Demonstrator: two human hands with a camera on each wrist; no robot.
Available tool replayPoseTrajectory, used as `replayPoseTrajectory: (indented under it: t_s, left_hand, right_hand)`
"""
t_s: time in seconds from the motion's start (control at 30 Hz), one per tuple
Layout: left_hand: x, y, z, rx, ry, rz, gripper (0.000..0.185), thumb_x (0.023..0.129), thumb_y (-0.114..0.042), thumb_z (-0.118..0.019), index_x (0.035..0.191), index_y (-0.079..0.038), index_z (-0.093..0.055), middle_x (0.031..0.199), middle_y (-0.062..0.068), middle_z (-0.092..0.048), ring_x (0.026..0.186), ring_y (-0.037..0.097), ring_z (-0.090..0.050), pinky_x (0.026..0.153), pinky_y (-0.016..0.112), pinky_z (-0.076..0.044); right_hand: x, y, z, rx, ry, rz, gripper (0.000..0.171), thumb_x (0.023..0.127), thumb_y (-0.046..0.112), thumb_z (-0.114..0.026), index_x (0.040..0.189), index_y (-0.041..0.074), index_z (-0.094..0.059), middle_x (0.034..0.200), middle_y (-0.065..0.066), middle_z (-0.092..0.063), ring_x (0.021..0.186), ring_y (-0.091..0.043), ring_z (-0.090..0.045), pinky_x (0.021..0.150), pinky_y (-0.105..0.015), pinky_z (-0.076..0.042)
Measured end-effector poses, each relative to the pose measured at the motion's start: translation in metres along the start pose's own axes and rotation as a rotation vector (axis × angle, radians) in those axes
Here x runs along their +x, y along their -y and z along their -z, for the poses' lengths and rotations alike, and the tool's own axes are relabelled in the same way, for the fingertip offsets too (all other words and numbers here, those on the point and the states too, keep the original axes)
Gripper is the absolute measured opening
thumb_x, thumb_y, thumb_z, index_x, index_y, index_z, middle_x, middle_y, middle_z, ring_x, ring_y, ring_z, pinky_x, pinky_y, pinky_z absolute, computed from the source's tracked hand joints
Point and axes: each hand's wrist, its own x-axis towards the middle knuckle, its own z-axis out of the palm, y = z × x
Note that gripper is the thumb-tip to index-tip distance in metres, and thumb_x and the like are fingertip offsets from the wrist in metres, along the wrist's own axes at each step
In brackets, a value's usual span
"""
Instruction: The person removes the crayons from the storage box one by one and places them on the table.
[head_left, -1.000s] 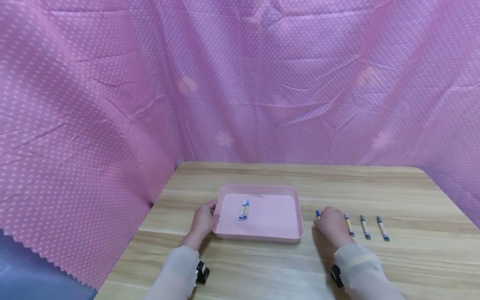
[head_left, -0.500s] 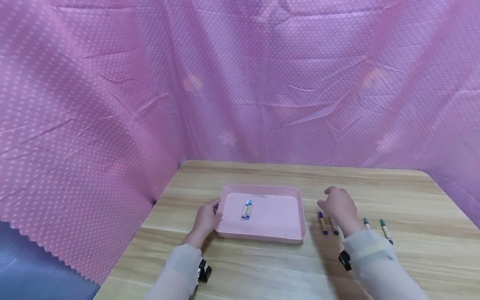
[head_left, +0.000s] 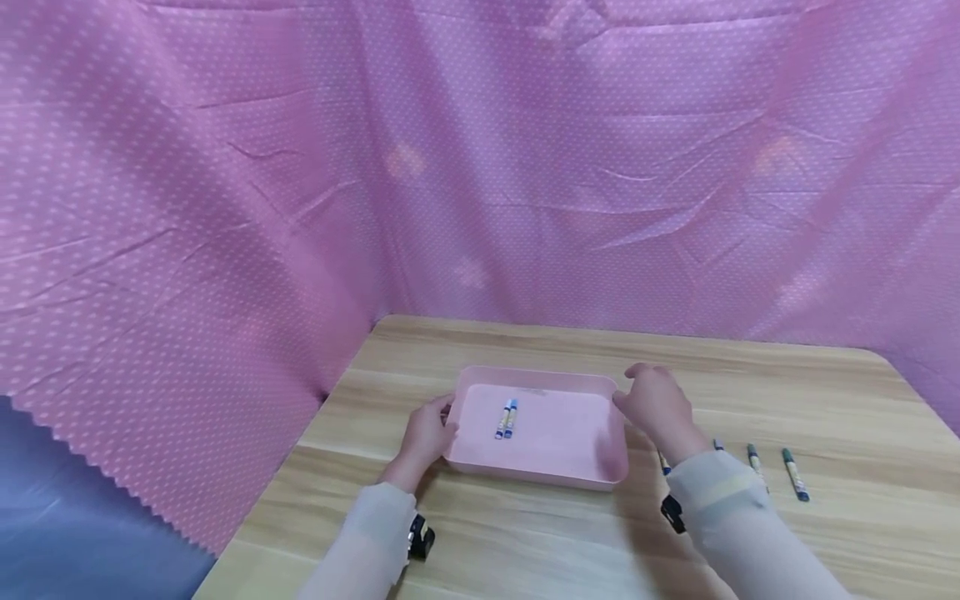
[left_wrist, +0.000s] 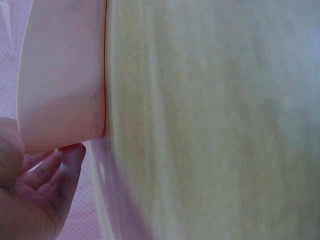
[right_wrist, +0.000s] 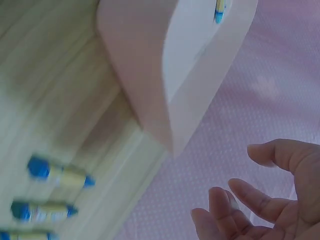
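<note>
A shallow pink tray lies on the table, with two crayons side by side in its left half. My left hand grips the tray's left side, thumb at the rim and fingers against the outer wall. Over the tray's right rim hovers my right hand. Its thumb and fingers are spread apart with nothing between them in the right wrist view. To the right, a row of crayons, among them a green-tipped crayon, lies on the wood, partly covered by my right arm.
The wood-grain table reaches back to a pink dotted cloth hanging behind and at the left. A black wrist camera sits on the left wrist, another on the right.
My right hand has left the crayon row, rising and moving left to the tray's right rim. The left hand keeps its grip on the tray. The head view has shifted slightly.
</note>
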Motion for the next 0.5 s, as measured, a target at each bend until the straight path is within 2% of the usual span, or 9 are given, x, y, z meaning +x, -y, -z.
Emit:
replayPoseTrajectory:
  t_s: [0.1,0.27,0.4,0.5]
  left_hand:
    - [0.0,-0.001,0.0,0.002,0.005,0.015,0.048,0.085,0.003,-0.066,0.132,-0.001,-0.054,0.113,0.015,-0.064,0.103,0.027,-0.06,0.086,0.035,-0.053]
    - [0.0,-0.001,0.0,0.018,-0.001,0.025,0.049,0.085,0.002,-0.067,0.132,-0.001,-0.055,0.113,0.013,-0.064,0.102,0.026,-0.06,0.086,0.034,-0.053]
    - [0.0,-0.001,-0.001,0.029,-0.006,0.028,0.049,0.084,0.003,-0.067,0.132,-0.002,-0.055,0.112,0.013,-0.064,0.102,0.026,-0.06,0.086,0.034,-0.053]
    - [0.0,0.0,-0.001,0.033,-0.009,0.029,0.05,0.084,0.003,-0.068,0.131,-0.002,-0.055,0.112,0.013,-0.065,0.102,0.025,-0.061,0.086,0.034,-0.053]
  right_hand:
    - [0.004,0.008,-0.013,0.014,0.005,0.029,0.051,0.085,0.022,-0.06,0.125,-0.007,-0.052,0.121,-0.034,-0.049,0.091,-0.039,-0.057,0.069,-0.049,-0.052]
    - [0.007,0.024,-0.03,0.04,0.026,0.055,0.049,0.085,0.022,-0.063,0.124,-0.006,-0.054,0.118,-0.032,-0.051,0.087,-0.036,-0.058,0.072,-0.049,-0.052]
    - [0.01,0.036,-0.042,0.05,0.042,0.059,0.049,0.085,0.021,-0.065,0.124,-0.007,-0.054,0.119,-0.03,-0.052,0.095,-0.039,-0.057,0.079,-0.052,-0.051]
    - [0.014,0.044,-0.053,0.038,0.03,0.075,0.048,0.084,0.021,-0.067,0.121,-0.006,-0.058,0.113,-0.026,-0.06,0.106,-0.042,-0.053,0.09,-0.054,-0.046]
